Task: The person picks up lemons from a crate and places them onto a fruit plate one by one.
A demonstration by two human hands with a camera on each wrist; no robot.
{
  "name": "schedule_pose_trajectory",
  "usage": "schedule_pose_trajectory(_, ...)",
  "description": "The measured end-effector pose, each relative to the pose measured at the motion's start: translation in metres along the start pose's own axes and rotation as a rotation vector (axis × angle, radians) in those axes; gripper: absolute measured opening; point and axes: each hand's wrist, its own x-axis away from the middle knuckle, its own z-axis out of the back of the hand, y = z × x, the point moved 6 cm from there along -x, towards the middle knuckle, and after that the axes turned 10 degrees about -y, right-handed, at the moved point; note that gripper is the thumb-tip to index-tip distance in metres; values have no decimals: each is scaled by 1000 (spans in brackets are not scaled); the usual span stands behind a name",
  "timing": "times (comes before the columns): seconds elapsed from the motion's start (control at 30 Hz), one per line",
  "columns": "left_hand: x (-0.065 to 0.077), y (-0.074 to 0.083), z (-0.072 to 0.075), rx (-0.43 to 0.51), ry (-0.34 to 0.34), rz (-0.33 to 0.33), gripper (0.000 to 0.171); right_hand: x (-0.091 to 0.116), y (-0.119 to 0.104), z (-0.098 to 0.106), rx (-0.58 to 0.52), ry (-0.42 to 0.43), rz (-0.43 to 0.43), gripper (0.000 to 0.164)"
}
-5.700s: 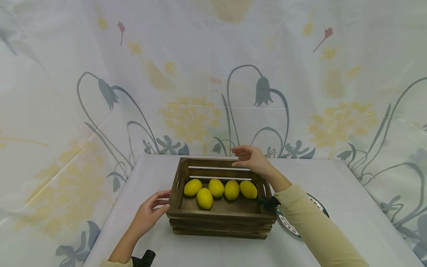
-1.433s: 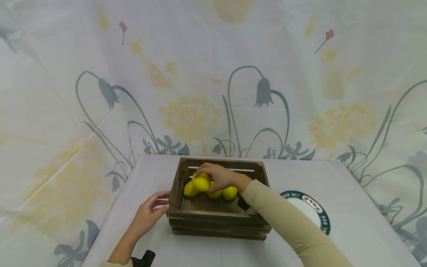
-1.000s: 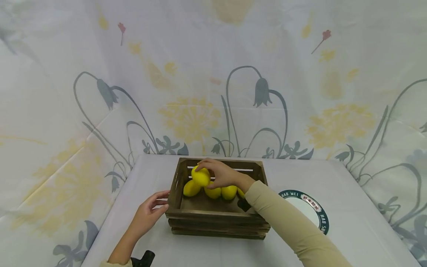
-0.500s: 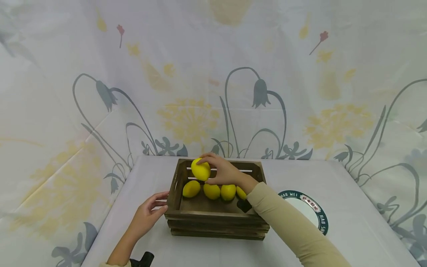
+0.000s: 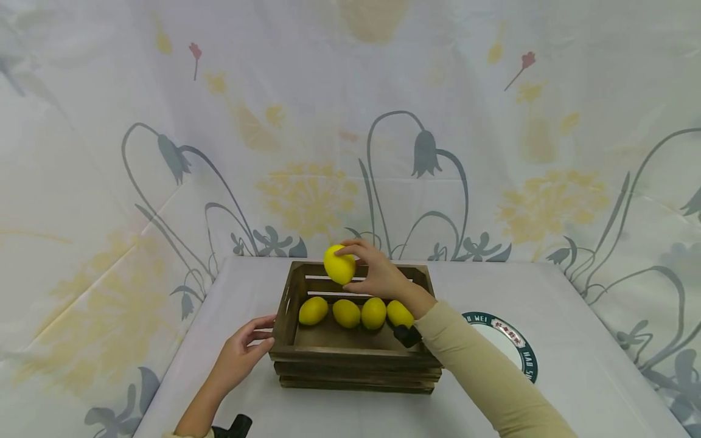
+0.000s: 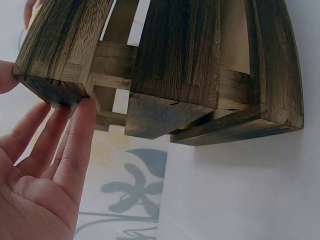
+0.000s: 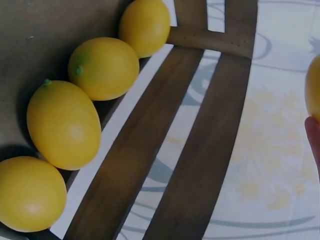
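Observation:
In the head view my right hand (image 5: 380,275) pinches a yellow lemon (image 5: 339,265) between thumb and fingers, raised over the back of the brown wooden crate (image 5: 356,378). Only an edge of that lemon (image 7: 314,90) and a fingertip show at the right of the right wrist view. Several other lemons (image 5: 347,314) lie in a row along the crate's back wall. My left hand (image 5: 240,353) is at the crate's left end. The left wrist view shows its nearly straight fingers (image 6: 75,150) touching the end of the top slat (image 6: 65,45), with the thumb at the slat's corner.
A white plate (image 5: 506,347) with a green lettered rim lies right of the crate, partly covered by the right sleeve (image 5: 482,365). A white cloth (image 5: 339,420) covers the table. Behind stands a flower-printed curtain (image 5: 328,134).
My right hand has reached into the crate, taken a lemon from the row and lifted it, most recently up and slightly right. My left hand has stayed at the crate's left end.

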Motion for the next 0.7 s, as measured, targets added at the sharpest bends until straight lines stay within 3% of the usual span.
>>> schedule_pose_trajectory(0.53,-1,-2,1,-27,13,14,37,16,-17,26,35,175,20,61)
schedule_pose_trajectory(0.7,-1,-2,1,-30,8,16,37,21,-43,37,29,213,25,61)
